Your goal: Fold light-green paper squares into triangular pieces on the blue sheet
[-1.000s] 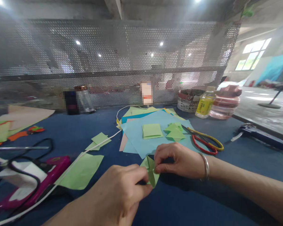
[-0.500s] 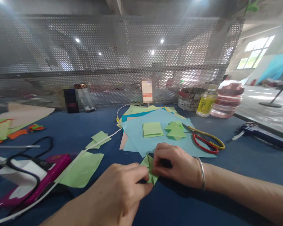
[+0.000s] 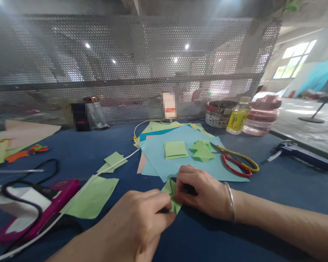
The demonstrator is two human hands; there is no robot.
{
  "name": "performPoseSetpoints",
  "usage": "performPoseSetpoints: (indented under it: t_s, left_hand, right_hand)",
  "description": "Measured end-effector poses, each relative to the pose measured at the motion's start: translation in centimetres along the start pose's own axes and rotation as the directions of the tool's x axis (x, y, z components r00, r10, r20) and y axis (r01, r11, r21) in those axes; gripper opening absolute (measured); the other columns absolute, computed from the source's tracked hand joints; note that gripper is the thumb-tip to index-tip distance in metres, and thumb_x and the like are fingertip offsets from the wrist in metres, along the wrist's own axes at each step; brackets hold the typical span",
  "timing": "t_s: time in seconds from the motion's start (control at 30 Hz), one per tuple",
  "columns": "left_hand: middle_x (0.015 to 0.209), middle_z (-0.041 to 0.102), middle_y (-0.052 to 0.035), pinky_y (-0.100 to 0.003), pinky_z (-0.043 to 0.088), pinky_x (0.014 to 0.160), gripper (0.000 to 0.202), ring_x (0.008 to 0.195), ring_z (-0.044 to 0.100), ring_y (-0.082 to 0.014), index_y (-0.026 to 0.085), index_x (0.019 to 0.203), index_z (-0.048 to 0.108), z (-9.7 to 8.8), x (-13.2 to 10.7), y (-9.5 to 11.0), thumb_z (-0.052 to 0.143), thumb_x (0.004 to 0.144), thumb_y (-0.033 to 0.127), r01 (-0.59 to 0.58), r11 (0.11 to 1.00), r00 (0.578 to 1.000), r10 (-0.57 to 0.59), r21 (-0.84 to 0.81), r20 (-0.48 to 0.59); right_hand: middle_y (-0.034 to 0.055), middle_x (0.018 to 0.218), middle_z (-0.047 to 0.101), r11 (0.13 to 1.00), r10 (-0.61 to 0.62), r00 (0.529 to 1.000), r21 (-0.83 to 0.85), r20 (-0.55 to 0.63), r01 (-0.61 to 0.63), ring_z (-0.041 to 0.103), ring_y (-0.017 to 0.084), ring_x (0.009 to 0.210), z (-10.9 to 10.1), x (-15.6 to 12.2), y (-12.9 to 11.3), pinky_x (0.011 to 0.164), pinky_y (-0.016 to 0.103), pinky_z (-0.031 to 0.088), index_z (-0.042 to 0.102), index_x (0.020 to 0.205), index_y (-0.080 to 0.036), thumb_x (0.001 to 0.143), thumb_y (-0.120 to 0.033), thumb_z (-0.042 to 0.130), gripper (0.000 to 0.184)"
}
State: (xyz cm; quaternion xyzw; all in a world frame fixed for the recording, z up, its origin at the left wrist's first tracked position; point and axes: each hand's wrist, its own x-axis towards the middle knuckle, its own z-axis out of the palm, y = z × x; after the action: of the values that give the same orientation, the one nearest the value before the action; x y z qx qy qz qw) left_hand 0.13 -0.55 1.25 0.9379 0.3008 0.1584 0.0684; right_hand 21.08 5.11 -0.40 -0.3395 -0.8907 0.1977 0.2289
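A small folded green paper piece (image 3: pixel 171 194) lies on the blue table (image 3: pixel 262 196) just in front of me. My left hand (image 3: pixel 138 225) pinches its near edge with fingers closed. My right hand (image 3: pixel 202 191), a silver bangle on its wrist, presses and pinches the piece from the right side. Behind the hands lies a light blue paper sheet (image 3: pixel 177 163) on a stack of coloured sheets. On it rest a folded green square (image 3: pixel 175 149) and folded green triangles (image 3: pixel 201 151).
Scissors with red and yellow handles (image 3: pixel 239 165) lie right of the sheets. A blue glue gun (image 3: pixel 306 156) is far right, a pink glue gun (image 3: pixel 43 207) with a white cord at left. Green scraps (image 3: pixel 94 198) lie left. Jars, a yellow-labelled bottle (image 3: pixel 237 118) and a perforated metal screen stand behind.
Both hands drew slightly closer over the green piece, pressing it flatter against the table. Nothing else moved.
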Motion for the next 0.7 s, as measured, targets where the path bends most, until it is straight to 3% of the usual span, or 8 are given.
performPoseSetpoints:
  t_s: [0.37,0.7]
  left_hand:
    - [0.086,0.068,-0.0031,-0.023,0.052,0.064,0.037,0.072,0.064,-0.0166,0.020,0.102,0.065,0.46,-0.04,-0.49,0.040,0.080,0.004,-0.072,0.993,0.986,0.086,0.098,-0.145]
    - [0.101,0.063,-0.0055,-0.028,0.052,0.071,0.039,0.085,0.061,-0.0201,0.022,0.110,0.061,0.39,0.14,-0.22,0.046,0.078,0.007,-0.035,0.987,0.999,0.035,0.157,0.004]
  right_hand:
    - [-0.0003,0.077,0.053,1.000,-0.012,1.000,-0.012,0.004,0.012,0.048,0.011,0.071,0.04,-0.06,-0.06,0.065,0.023,0.039,0.056,0.070,-0.015,0.078,-0.009,0.069,0.016]
    - [-0.0002,0.078,0.053,0.999,-0.028,1.000,-0.019,-0.008,0.028,0.048,0.012,0.071,0.30,-0.12,0.35,0.066,0.023,0.039,0.056,0.071,-0.016,0.075,-0.007,0.067,0.015]
